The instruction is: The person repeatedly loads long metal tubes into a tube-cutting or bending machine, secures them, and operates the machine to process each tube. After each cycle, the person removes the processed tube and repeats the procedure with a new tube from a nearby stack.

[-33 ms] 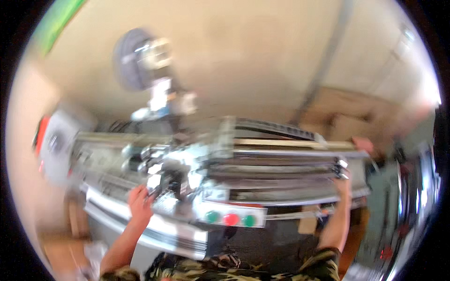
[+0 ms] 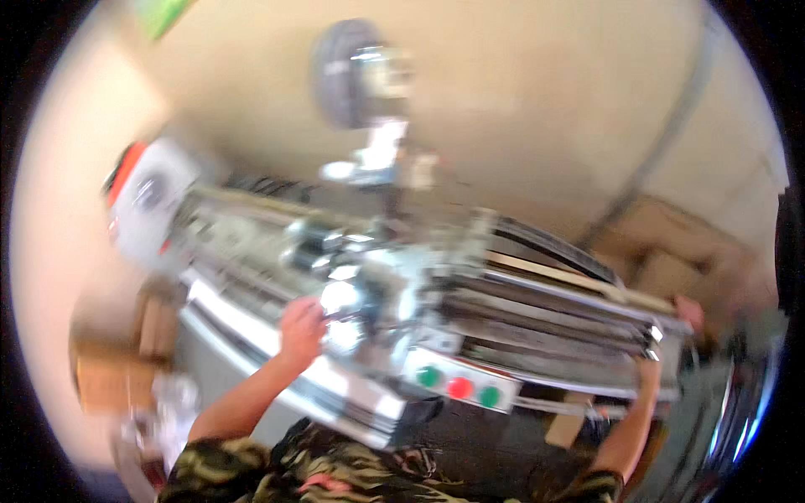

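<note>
Your left hand (image 2: 302, 331) is up against the shiny metal mechanism (image 2: 344, 306) midway along the long machine (image 2: 537, 335), its fingers curled in; the blur hides whether they close on anything, so I can't tell how firm that grip is. Your right hand (image 2: 649, 370) is well apart from it, at the machine's right end, fingers at a small bright metal fitting (image 2: 653, 337) (too smeared to say whether you grasp it or only touch it). The machine slants down toward your right, and your left forearm crosses above its pale front rail (image 2: 225, 317). Between your arms sits a white panel (image 2: 444, 382) with two green buttons and a red one. A grey wheel (image 2: 340, 75) stands above the mechanism, and a cardboard box (image 2: 117, 384) lies to your left.
</note>
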A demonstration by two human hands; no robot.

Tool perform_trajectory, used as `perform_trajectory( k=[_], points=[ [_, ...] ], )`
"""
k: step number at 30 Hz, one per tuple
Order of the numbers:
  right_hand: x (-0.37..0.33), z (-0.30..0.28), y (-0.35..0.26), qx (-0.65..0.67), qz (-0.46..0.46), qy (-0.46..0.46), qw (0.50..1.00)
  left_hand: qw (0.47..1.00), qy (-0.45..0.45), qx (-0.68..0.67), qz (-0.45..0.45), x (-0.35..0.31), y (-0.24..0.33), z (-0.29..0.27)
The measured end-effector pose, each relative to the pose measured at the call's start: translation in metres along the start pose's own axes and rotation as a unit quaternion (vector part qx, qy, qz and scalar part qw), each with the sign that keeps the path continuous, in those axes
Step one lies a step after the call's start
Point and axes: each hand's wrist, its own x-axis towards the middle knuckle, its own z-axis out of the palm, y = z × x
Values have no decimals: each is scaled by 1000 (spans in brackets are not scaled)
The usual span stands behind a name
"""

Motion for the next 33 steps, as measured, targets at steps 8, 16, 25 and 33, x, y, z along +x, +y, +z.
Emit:
perform_trajectory(
  k=[8,16,25,33],
  points=[
    [-33,-87,204,-27,55,338,939,987,-44,-137,73,23,-10,-30],
    [-254,105,-34,-637,-217,254,695,931,-277,239,0,-53,-286,-157],
    [-492,433,-370,66,-282,-446,847,797,-549,207,146,6,-400,-149],
    [-525,536,-433,-52,-230,-563,792,811,-506,187,225,51,-332,-256]
  ],
)
